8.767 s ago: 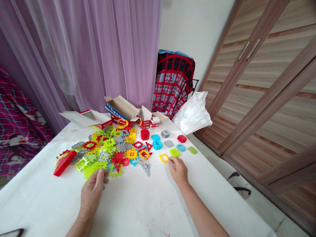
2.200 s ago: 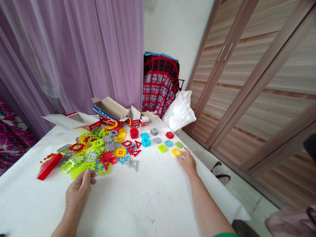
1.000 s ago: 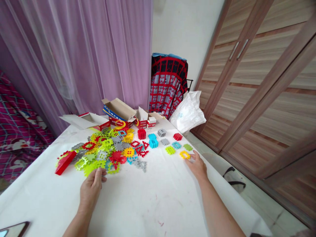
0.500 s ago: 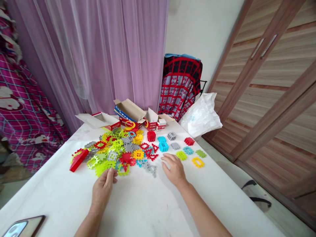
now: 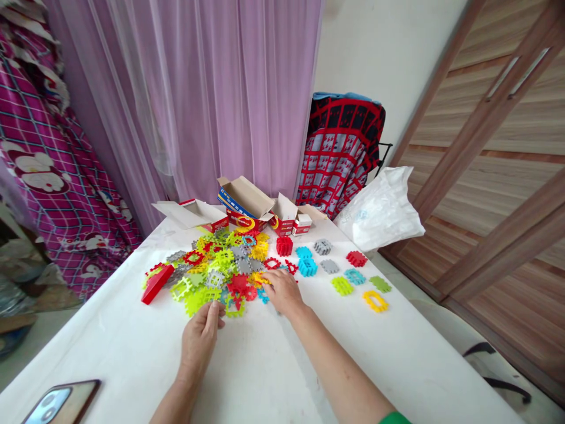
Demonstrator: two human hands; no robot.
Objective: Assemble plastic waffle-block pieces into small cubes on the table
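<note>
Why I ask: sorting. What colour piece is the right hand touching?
Yellow piece, best in head view.

The table point(image 5: 421, 362) lies open at near right; piled pieces point(image 5: 223, 259) bar the leftmost box point(image 5: 203, 213)

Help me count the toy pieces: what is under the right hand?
Under the fingers of the right hand, part of a yellow piece shows; a blue piece peeks out alongside. Anything beneath the palm is covered.

I see a smartphone point(image 5: 79, 399) on the worktop point(image 5: 247, 365), low on my left | open cardboard boxes point(image 5: 251, 195) along its far edge | purple curtain point(image 5: 229, 88) behind them | magenta checked fabric point(image 5: 57, 165) hanging on my left | red-and-black patterned cloth point(image 5: 329, 144) right of the curtain | white plastic bag point(image 5: 382, 212) at the far right | wood-grain wardrobe point(image 5: 494, 171) on my right
</note>
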